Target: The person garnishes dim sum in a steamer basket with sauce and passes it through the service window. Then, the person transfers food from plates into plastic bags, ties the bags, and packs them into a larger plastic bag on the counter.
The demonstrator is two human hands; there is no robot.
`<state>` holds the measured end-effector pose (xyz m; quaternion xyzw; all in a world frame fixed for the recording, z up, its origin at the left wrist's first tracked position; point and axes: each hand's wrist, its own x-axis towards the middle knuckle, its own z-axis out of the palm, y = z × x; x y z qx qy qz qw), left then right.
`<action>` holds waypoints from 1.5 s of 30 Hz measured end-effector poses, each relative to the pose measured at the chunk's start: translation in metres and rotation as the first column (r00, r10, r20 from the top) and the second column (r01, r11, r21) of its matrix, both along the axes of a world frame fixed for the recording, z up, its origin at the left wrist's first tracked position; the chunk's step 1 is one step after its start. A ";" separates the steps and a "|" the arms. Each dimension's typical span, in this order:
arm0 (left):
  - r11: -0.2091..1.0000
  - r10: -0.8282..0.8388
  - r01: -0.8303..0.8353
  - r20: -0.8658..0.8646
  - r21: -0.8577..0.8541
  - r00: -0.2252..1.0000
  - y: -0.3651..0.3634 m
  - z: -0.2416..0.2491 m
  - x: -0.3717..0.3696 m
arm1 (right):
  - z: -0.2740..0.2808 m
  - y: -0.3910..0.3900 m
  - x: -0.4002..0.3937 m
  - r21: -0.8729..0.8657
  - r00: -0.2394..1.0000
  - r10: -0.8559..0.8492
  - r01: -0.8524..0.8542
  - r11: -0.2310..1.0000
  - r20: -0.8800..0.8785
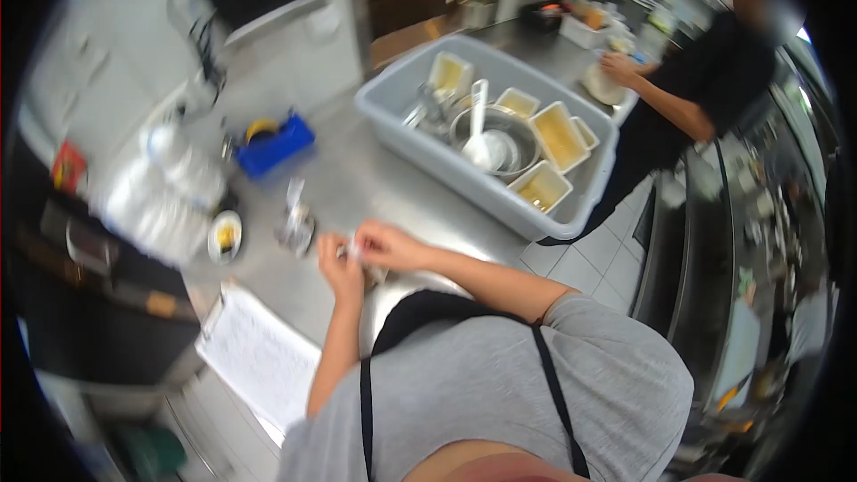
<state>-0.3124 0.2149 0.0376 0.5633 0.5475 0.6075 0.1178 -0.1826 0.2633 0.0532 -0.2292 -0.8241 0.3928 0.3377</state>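
Observation:
Over the steel counter, close to my apron, my left hand (pixel 340 261) and my right hand (pixel 384 245) meet with their fingers pinched together. Between the fingertips is a small whitish piece of plastic (pixel 354 252), like the top of a bag. Part of something pale shows just below my hands, too blurred to name. Left of my hands on the counter lies a tied clear bag (pixel 295 230) with dark contents. A small white dish (pixel 224 237) with something yellow stands farther left.
A large grey tub (pixel 464 186) holds containers, a pot and a white ladle. A blue tape dispenser (pixel 275 146), white plastic bags (pixel 156 201) and a clipboard (pixel 259 353) lie around the counter. A co-worker (pixel 687 80) stands at the right.

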 end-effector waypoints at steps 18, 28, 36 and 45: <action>0.991 -0.132 0.134 -0.276 -0.013 0.952 0.097 -0.001 -0.077 | 0.178 0.034 0.331 0.030 0.478 -0.848 0.874 0.485 -0.229; 0.977 0.074 -0.153 -0.439 -0.146 0.895 0.073 -0.019 -0.042 | 0.079 0.102 0.538 -0.098 0.334 -0.646 0.922 0.374 0.686; 0.831 0.400 -0.479 -0.294 -0.284 0.868 0.017 -0.046 0.113 | -0.041 0.220 0.615 0.185 0.393 -0.855 0.863 0.470 0.340; 0.724 0.394 -0.642 -0.614 -0.251 0.684 -0.052 -0.068 0.185 | -0.030 0.310 0.655 0.263 0.119 -0.991 0.956 0.132 0.064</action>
